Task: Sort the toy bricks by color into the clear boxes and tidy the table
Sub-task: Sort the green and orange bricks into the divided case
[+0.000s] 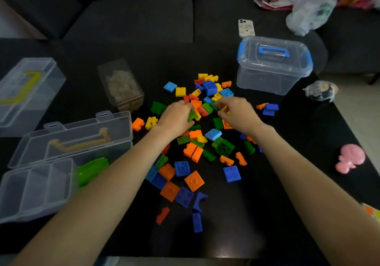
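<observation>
Fingers of the left hand curl down into the heap of toy bricks and close round a green brick at their tips; the fingers of the right hand are bent over the pile too, pinching what looks like a small yellow brick, though it is mostly hidden. Both forearms reach in from the near edge of the black table, where the bricks lie loose in blue, orange, green, yellow and red across its middle. On the left, near the left arm, an open clear box with dividers holds some bright green pieces in its right end, its lid standing open behind it. Another clear box with a yellow handle sits further left. A closed clear box with blue clasps stands at the far right, a phone behind it on the dark sofa. A pink toy lies at the table's right side
</observation>
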A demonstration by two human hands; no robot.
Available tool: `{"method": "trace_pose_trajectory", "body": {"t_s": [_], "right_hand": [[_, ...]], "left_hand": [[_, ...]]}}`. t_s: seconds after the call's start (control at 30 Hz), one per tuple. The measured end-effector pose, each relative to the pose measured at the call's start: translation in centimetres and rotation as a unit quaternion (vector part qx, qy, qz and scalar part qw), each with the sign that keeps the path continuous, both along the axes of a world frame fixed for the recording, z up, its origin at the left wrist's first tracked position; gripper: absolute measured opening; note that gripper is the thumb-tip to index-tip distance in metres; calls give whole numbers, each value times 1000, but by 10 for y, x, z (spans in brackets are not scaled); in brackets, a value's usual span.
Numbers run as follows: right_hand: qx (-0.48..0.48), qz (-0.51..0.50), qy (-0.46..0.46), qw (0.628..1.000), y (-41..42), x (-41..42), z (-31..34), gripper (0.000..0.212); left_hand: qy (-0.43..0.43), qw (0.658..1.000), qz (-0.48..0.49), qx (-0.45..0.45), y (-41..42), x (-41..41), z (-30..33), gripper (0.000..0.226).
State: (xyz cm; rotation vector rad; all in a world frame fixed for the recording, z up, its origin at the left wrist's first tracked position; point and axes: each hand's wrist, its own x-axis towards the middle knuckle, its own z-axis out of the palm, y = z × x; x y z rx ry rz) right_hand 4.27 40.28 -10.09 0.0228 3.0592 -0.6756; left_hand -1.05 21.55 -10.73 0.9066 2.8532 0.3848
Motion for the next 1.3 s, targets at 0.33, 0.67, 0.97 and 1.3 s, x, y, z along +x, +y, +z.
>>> {"method": "trace_pose_trajectory", "body": {"t_s": [0.33, 0.67, 0.97, 1.3], "right_hand": [[134, 37, -68, 988, -18, -25, -8, 33], [-26, 50, 69, 996, -8, 56, 9, 15], [84, 55, -61, 993, -26, 54, -8, 25], [104, 67, -52, 991, -28, 60, -6, 32]], "left_hand": [[-44, 997, -21, -64, -10, -9, -5, 40], [2, 993, -10, 115, -34, 32, 21, 27], [-47, 998, -41, 20, -25, 64, -6, 46], [-3, 1000, -24, 19, -37, 60, -4, 31]]}}
